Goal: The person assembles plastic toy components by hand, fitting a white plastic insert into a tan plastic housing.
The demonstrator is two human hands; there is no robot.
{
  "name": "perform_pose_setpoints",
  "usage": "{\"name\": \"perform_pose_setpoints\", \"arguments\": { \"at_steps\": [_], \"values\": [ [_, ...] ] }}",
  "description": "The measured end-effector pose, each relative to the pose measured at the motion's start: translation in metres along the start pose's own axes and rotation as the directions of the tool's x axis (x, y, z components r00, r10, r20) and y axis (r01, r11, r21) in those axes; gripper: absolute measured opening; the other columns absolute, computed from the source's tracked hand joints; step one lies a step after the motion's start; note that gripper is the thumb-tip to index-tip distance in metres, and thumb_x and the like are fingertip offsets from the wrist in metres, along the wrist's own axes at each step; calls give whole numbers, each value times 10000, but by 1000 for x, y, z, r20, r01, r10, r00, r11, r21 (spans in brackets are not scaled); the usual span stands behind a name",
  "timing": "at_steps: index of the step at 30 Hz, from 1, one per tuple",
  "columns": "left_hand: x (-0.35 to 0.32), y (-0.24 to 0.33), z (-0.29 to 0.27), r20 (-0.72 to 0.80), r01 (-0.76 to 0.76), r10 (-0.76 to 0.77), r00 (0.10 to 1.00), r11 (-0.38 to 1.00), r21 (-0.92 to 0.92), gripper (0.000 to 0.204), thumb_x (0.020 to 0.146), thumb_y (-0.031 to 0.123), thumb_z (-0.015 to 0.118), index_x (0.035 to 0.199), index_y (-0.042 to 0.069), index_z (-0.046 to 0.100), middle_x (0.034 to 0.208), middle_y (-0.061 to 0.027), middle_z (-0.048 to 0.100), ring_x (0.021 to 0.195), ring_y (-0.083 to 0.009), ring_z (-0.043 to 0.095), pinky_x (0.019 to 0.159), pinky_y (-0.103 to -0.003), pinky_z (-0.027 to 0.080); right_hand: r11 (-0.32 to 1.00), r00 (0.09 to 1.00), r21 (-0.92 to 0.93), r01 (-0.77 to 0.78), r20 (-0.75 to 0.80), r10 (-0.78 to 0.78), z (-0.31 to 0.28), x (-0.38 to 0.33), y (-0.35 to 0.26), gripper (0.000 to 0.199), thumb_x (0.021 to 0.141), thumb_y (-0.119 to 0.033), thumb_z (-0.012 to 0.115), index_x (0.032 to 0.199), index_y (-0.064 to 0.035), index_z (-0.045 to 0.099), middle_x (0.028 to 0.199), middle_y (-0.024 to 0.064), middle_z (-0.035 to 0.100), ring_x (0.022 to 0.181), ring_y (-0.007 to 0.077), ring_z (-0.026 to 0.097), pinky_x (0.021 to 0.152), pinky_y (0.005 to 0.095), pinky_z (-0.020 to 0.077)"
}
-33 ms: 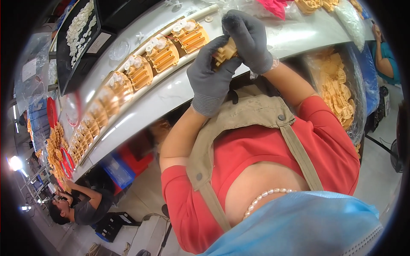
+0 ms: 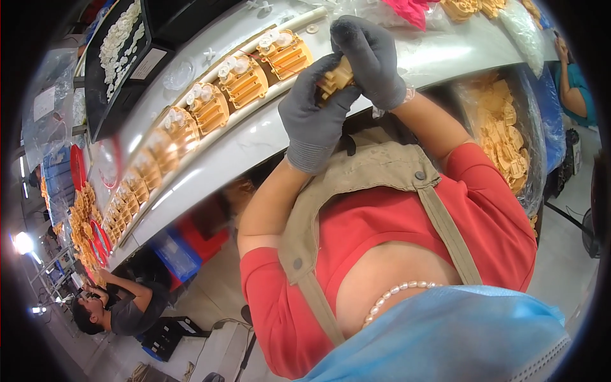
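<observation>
Above the table's near edge, I hold a small yellow-orange moulded plastic part [image 2: 338,77] between both hands. My left hand [image 2: 313,118], in a grey knit glove, is closed round its left and lower side. My right hand [image 2: 371,58], gloved alike, pinches it from the upper right. The fingers cover much of the part, so its full shape is hidden. Left of my hands, similar orange plastic housings [image 2: 242,83] stand in a row along a pale-edged track [image 2: 280,83]. The nearest housings carry white round pieces [image 2: 233,64] at their far ends.
Black bins [image 2: 127,63] with small white parts stand at the far left. A plastic-lined container [image 2: 503,140] of orange parts sits below the table at right. Further down the line at lower left, a co-worker [image 2: 130,309] reaches to orange parts. Another person's arm shows at far right.
</observation>
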State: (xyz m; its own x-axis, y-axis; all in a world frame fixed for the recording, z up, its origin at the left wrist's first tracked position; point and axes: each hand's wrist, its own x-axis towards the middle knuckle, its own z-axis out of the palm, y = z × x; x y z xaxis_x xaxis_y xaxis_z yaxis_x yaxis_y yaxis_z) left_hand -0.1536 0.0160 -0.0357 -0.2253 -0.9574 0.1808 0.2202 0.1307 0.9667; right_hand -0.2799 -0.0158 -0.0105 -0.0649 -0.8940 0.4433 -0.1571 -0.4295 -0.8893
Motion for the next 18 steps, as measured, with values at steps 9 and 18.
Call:
{"name": "perform_pose_setpoints", "arguments": {
  "at_steps": [9, 18],
  "values": [
    [19, 3, -25, -6, -118, 135, 991, 837, -534, 490, 842, 150, 633, 1272, 129, 398, 1222, -45, 465, 1111, -191, 470, 955, -363, 405, 981, 985, 88, 170, -28, -169, -21, 15, 6, 393, 812, -220, 644, 1135, -29, 526, 981, 66, 598, 832, 102, 544, 776, 252, 459],
    [42, 2, -27, 66, -232, 249, 966, 952, -199, 417, 796, -17, 642, 1170, 68, 478, 1148, -87, 535, 1066, -180, 517, 889, -297, 448, 871, 952, -419, 259, 262, -157, -45, 0, 13, 508, 699, -116, 738, 1152, -63, 515, 975, 119, 590, 870, 272, 594, 748, 343, 482]
  ]
}}
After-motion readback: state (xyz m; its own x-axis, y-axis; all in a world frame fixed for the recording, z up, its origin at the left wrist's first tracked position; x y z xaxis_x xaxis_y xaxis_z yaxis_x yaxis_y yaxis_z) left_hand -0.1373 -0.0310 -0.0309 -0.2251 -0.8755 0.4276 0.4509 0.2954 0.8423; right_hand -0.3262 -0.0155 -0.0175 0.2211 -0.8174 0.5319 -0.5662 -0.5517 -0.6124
